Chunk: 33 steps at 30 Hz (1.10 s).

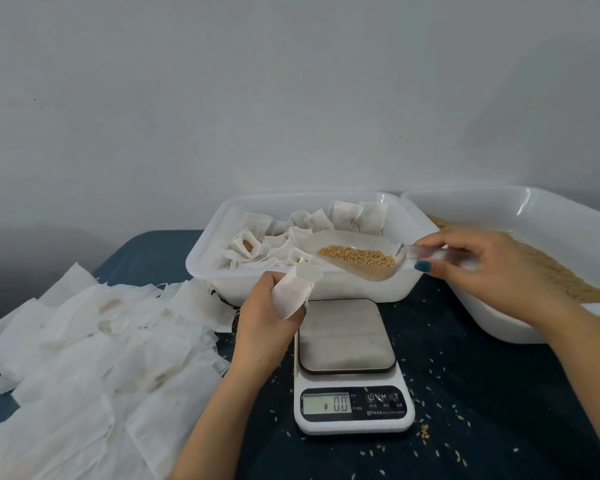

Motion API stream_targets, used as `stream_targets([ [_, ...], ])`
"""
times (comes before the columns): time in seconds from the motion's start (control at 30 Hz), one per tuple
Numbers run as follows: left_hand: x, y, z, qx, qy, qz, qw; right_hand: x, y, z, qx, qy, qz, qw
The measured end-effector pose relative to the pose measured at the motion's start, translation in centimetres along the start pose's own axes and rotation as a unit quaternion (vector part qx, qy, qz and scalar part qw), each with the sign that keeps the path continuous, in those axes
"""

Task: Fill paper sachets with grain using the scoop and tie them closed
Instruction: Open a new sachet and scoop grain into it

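Observation:
My left hand [264, 308] grips a white paper sachet [293, 289] upright above the scale, its mouth pointing up and right. My right hand [489, 268] holds the handle of a clear plastic scoop [368, 259] loaded with brown grain. The scoop's front lip hovers just right of and slightly above the sachet's mouth. A white tray [548, 216] at the right holds loose grain [561, 275]. Another white tray [205, 251] behind the scale holds several filled sachets [340, 216], one of them open and showing grain.
A digital kitchen scale [347, 367] reading 0.0 stands on the dark blue table below my hands. A heap of flat empty sachets [84, 341] covers the table's left side. Spilled grains [440, 431] lie scattered around the scale. A pale wall rises behind.

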<state>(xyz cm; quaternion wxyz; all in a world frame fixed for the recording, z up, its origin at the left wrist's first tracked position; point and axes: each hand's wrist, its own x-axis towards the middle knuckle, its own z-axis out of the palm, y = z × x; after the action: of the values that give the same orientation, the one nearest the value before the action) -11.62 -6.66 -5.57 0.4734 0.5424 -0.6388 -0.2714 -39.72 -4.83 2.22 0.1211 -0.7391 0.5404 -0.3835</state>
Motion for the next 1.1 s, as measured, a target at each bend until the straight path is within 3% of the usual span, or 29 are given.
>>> stream_targets([
  [0.13,0.1,0.0,-0.2,0.001,0.003,0.0,1.0,0.3,-0.4,-0.7,0.002,-0.015,-0.033,0.999],
  [0.57,-0.3,0.7,0.1,0.012,-0.027,0.039,0.999,2.1,-1.2,-2.6,-0.244,-0.02,-0.16,0.956],
  [1.1,-1.1,1.1,-0.1,0.097,-0.111,0.112,0.983,2.8,-2.8,-3.0,-0.294,-0.016,-0.231,0.928],
])
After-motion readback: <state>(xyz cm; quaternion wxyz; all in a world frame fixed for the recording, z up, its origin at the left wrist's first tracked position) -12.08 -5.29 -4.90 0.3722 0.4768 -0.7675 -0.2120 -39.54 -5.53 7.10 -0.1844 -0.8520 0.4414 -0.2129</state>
